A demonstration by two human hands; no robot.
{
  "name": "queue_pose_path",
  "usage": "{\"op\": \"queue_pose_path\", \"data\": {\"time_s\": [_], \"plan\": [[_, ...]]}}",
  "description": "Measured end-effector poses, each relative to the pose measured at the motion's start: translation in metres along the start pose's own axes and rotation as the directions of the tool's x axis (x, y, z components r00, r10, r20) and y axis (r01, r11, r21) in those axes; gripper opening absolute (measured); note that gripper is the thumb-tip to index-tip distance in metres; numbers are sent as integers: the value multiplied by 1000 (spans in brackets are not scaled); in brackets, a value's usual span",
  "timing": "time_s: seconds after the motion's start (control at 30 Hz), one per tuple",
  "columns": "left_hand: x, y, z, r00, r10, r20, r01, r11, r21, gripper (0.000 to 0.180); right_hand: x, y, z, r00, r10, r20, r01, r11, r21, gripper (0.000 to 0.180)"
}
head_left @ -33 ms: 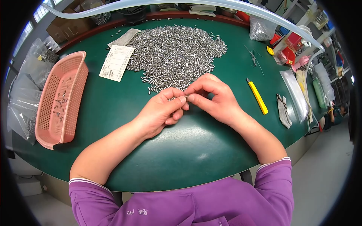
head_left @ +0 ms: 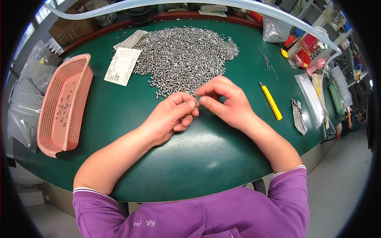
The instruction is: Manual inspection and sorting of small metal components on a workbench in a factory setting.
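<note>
My left hand is closed, fingers curled round several small shiny metal pieces. One piece's end shows at the tips of its thumb and forefinger. My right hand is curled in a pinch just to the right, its thumb and forefinger tips close to that end. Whatever it may hold is too small to make out. Beyond both hands a large heap of small silvery, pointed metal pieces spreads over the green table.
On the left stand a pink perforated basket with a few metal pieces and clear plastic bags. A printed card lies against the heap. To the right are a yellow utility knife, thin wires and a grey cloth piece.
My right hand has shifted slightly right, and its fingertips have come away from the left hand's. The left hand has stayed in place.
</note>
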State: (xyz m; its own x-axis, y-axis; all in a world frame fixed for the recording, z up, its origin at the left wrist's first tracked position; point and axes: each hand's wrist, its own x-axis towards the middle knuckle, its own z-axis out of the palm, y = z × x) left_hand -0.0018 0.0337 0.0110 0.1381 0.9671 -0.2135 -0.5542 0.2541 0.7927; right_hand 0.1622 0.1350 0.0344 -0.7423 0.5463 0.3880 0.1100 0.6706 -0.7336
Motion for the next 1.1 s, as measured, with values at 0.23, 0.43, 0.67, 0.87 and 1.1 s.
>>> {"op": "queue_pose_path", "data": {"time_s": [0.23, 0.43, 0.67, 0.87, 1.1], "plan": [[0, 2, 1, 1000, 1, 1, -1, 1000, 6, 16, 7, 35, -19, 990, -93, -102, 39, 895, -444, 14], [0, 2, 1, 1000, 13, 27, -13, 1000, -2, 14, 5, 43, -21, 997, -63, -49, 32, 878, -477, 11], [-1, 2, 1, 1000, 20, 15, -20, 1000, -3, 17, 5, 34, -19, 998, -54, 19, 56, 876, -479, 12], [0, 2, 0, 1000, 5, 17, -5, 1000, 20, 17, 3, 30, -15, 992, -101, 73, 124, 867, -482, 12], [1, 2, 2, 1000, -11, -5, 11, 999, 36, 17, 3, 22, -9, 996, -23, 89, 51, 941, -334, 10]]}}
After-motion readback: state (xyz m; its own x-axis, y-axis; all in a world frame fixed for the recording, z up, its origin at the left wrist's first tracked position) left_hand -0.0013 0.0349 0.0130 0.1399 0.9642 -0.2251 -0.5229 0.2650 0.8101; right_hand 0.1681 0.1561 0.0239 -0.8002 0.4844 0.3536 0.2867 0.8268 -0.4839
